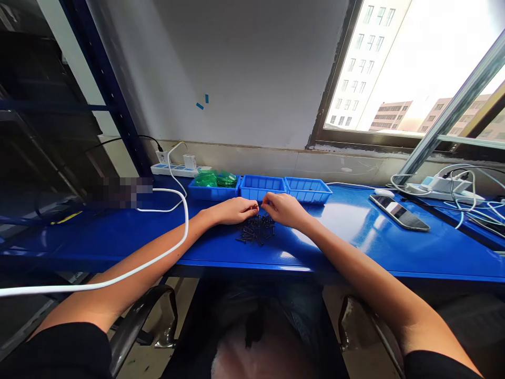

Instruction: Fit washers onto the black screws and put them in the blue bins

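Note:
A loose heap of small black screws point(256, 231) lies on the blue table in front of me. Just above its far side, my left hand point(239, 210) and my right hand point(284, 209) meet almost fingertip to fingertip. Both are closed in a pinch. A tiny dark piece, seemingly a black screw point(259, 205), shows between them; the fingers cover most of it. Behind my hands stand three blue bins in a row: the left bin point(211, 195) holds green plastic packets point(215, 179), then come the middle bin point(263, 184) and the right bin point(310, 192).
A white cable point(185, 221) arches across the view over my left forearm. On the right of the blue table point(347, 226) lies a phone point(400, 212), near a power strip point(445, 189) with tangled cords. Another power strip point(177, 169) stands at the back left. Chair armrests flank me.

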`<action>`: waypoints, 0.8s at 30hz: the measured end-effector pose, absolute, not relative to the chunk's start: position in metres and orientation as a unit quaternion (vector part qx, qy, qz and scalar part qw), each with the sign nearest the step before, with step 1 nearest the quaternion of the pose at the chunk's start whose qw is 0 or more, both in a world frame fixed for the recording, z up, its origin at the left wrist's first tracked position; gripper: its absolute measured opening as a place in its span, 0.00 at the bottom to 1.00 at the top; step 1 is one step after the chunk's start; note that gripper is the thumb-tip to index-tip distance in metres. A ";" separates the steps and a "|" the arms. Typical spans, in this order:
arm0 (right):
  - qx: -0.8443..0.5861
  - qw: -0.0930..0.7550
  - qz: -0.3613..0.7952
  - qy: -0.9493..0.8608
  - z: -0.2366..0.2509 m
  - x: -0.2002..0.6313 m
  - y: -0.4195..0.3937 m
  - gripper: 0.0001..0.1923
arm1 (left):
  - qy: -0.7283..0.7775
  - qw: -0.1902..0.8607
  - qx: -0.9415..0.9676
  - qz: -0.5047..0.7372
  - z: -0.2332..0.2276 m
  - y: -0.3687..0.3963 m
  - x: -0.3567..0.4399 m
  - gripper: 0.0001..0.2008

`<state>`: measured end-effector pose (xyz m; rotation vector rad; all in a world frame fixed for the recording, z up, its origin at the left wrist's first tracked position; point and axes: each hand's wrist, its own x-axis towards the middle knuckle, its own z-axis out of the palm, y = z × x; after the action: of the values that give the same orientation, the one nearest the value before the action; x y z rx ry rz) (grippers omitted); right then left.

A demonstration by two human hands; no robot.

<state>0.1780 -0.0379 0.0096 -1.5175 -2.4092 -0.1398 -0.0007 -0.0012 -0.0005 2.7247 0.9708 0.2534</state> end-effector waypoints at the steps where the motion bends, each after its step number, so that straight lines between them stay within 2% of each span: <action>1: -0.527 0.146 -0.047 -0.836 0.010 0.178 -0.038 0.10 | 0.334 0.115 0.931 0.087 -0.001 -0.001 -0.001 0.13; 24: -0.511 0.145 -0.047 -0.846 0.011 0.175 -0.042 0.10 | 0.379 0.118 0.915 0.079 0.002 -0.001 -0.001 0.17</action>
<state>0.1754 -0.0417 0.0105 -1.4730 -2.4367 -0.1353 -0.0011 -0.0006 0.0015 2.6757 1.1073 0.2298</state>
